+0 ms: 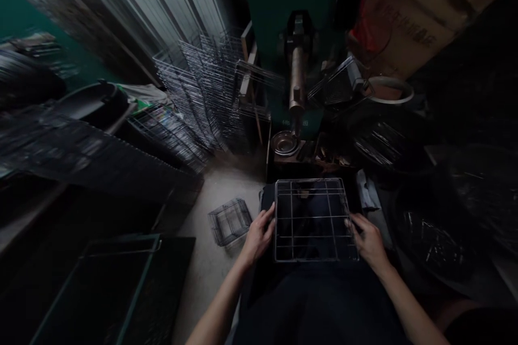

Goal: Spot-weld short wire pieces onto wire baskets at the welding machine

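A rectangular wire frame (pixel 308 218) with crossing wires lies over the person's lap, held between both hands. My left hand (pixel 260 234) grips its left side, fingers closed on the edge wire. On the opposite side my right hand (pixel 367 238) pinches the frame's right edge. Just beyond the frame stands a green machine (pixel 265 16) with a copper-coloured electrode arm (pixel 297 75) pointing down. A small round metal dish (pixel 284 142) sits below the arm's tip.
Stacked wire racks (pixel 202 86) lean at the back left. Another wire basket (pixel 230 221) lies on the floor left of my left hand. Dark tubs with metal wires (pixel 380 143) stand at the right. A cardboard box (pixel 424 16) is behind them.
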